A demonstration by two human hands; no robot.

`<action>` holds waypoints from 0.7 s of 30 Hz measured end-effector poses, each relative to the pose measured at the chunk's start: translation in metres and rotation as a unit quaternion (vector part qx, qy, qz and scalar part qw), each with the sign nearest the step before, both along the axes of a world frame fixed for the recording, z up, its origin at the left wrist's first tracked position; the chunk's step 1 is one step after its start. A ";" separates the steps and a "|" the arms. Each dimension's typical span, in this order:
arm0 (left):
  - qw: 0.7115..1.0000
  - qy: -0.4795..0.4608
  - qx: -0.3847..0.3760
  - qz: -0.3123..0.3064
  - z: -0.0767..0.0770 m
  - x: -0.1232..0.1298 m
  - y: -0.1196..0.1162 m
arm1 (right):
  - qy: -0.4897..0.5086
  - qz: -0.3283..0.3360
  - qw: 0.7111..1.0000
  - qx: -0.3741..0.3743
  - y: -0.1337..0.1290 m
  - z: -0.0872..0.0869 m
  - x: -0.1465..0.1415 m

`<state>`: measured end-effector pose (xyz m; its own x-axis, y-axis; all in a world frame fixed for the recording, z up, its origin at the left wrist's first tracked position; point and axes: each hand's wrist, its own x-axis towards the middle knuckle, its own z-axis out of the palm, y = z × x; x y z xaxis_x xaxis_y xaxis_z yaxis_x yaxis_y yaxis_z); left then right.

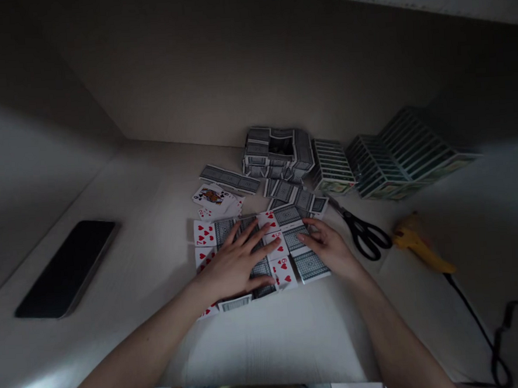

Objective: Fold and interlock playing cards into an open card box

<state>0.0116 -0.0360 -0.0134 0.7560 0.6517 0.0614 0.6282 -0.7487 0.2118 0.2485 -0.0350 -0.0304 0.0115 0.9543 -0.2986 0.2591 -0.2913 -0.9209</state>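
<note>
The left grip (239, 256) is spread flat, palm down, fingers splayed across a grid of playing cards (226, 232) on the pale bench (153, 189). The right grip (332, 245) is loosely bent, thumb and forefinger apart, their tips touching the grid's right-hand column of face-down cards (311, 266).

Under the left grip's fingertips lies the five of hearts (276, 245), and just beside its thumb is the six of hearts (284, 273). Both belong to a face-up column between the two grips. Left of the left grip runs another column of hearts, with the seven of hearts (204, 233) at its far end; the wrist partly hides the rest.

Beyond the left grip's fingers sits a loose face-up pile topped by a queen (213, 195), and behind it a strip of card backs (229, 179). Farther out stands a hollow box-like structure (256, 150) covered in card backs.

Just beyond the right grip lie black-handled scissors (352, 223), with green striped blocks (333, 160) farther behind. To the right of that grip is a yellow glue gun (424, 251) with a black cord (472, 312). Well left of the left grip lies a dark smartphone (66, 270).
</note>
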 end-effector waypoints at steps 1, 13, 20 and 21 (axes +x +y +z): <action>1.000 -0.002 0.000 0.000 0.000 0.000 0.000 | 0.000 0.002 1.000 -0.003 0.000 0.001 0.000; 1.000 0.006 -0.001 -0.006 0.001 0.000 0.000 | 0.045 0.004 0.999 -0.015 -0.004 0.014 -0.005; 1.000 -0.002 -0.004 -0.001 -0.001 0.000 0.000 | 0.063 0.000 0.998 -0.029 -0.003 0.009 -0.009; 1.000 -0.005 -0.006 -0.001 0.000 0.001 0.001 | 0.065 -0.001 0.997 -0.028 -0.003 0.009 -0.009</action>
<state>0.0122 -0.0353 -0.0137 0.7563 0.6514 0.0601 0.6252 -0.7468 0.2270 0.2392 -0.0384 -0.0214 -0.0297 0.9359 -0.3511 0.1376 -0.3441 -0.9288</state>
